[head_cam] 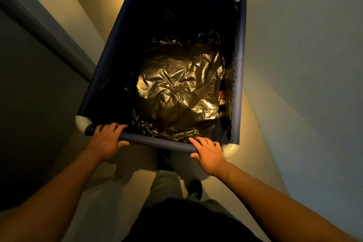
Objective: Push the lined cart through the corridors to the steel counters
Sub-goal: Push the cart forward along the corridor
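A deep cart (110,53) with dark blue fabric walls and white corner joints fills the middle of the head view. A crumpled black plastic liner (178,88) covers its bottom. My left hand (108,141) grips the near rail close to the left corner, fingers curled over the top. My right hand (209,153) holds the same rail near the right corner, thumb under the bar. No steel counters are in sight.
A pale wall (304,65) runs close along the cart's right side. On the left, a dark door or panel (35,94) with a grey frame stands beside it. Beige floor (92,25) continues ahead in a narrow corridor. My legs and dark shoes (194,186) are below the rail.
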`<move>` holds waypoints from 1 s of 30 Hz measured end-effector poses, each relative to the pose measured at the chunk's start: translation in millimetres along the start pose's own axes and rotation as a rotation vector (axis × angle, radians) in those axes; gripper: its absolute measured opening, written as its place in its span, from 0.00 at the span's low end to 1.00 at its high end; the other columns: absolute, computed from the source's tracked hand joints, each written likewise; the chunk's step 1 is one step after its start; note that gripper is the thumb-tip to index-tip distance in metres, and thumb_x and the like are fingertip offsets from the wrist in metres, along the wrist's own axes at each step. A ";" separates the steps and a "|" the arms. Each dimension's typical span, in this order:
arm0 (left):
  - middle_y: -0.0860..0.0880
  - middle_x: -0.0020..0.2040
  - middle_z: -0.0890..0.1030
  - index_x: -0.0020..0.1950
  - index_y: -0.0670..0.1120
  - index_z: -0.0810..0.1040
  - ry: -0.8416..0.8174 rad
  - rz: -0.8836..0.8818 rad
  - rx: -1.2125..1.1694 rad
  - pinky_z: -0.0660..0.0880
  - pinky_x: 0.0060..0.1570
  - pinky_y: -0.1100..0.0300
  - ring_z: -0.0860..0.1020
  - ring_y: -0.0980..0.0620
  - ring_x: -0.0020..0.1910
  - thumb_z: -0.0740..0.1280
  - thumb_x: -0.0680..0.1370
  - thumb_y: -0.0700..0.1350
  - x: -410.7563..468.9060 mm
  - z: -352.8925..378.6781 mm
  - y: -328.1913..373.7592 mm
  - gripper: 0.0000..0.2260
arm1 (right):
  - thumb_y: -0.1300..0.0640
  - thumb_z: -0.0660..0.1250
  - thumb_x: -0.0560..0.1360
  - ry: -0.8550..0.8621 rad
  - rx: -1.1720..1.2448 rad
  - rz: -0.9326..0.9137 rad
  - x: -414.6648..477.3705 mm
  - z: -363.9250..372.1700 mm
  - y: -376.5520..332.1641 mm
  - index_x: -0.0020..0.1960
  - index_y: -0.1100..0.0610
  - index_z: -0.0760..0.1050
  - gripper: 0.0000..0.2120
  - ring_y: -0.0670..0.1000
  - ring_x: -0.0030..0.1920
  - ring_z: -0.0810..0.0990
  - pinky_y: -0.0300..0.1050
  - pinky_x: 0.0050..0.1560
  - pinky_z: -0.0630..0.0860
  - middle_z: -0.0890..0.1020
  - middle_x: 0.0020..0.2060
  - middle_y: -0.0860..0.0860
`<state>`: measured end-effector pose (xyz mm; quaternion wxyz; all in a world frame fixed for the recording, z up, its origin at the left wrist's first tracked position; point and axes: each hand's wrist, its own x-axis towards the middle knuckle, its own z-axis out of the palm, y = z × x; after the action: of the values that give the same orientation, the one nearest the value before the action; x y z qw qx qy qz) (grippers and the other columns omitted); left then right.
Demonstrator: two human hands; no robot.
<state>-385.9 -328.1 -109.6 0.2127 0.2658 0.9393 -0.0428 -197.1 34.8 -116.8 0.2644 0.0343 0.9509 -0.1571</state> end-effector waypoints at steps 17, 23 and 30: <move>0.43 0.68 0.76 0.75 0.48 0.69 0.105 0.048 0.027 0.68 0.67 0.38 0.74 0.40 0.66 0.65 0.77 0.63 11.8 1.2 -16.7 0.31 | 0.44 0.57 0.84 0.056 0.024 0.240 15.1 16.0 -38.2 0.83 0.49 0.47 0.32 0.59 0.80 0.56 0.63 0.78 0.57 0.58 0.81 0.50; 0.45 0.71 0.72 0.76 0.50 0.65 0.106 0.033 0.018 0.64 0.69 0.38 0.71 0.41 0.69 0.62 0.78 0.64 22.9 44.3 -15.1 0.31 | 0.45 0.58 0.84 0.071 0.019 0.281 35.4 55.9 -31.2 0.83 0.50 0.49 0.32 0.59 0.80 0.57 0.62 0.78 0.57 0.60 0.80 0.51; 0.46 0.72 0.70 0.77 0.49 0.63 0.085 0.010 -0.023 0.61 0.72 0.38 0.69 0.42 0.70 0.62 0.79 0.63 29.0 56.1 3.2 0.31 | 0.46 0.58 0.84 0.076 0.025 0.253 43.6 58.6 -9.6 0.82 0.51 0.52 0.31 0.59 0.79 0.58 0.62 0.78 0.56 0.61 0.80 0.52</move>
<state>-385.5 -322.3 -172.6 0.1757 0.2697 0.9466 -0.0197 -207.1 6.3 -184.0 0.2454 0.1630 0.9464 -0.1328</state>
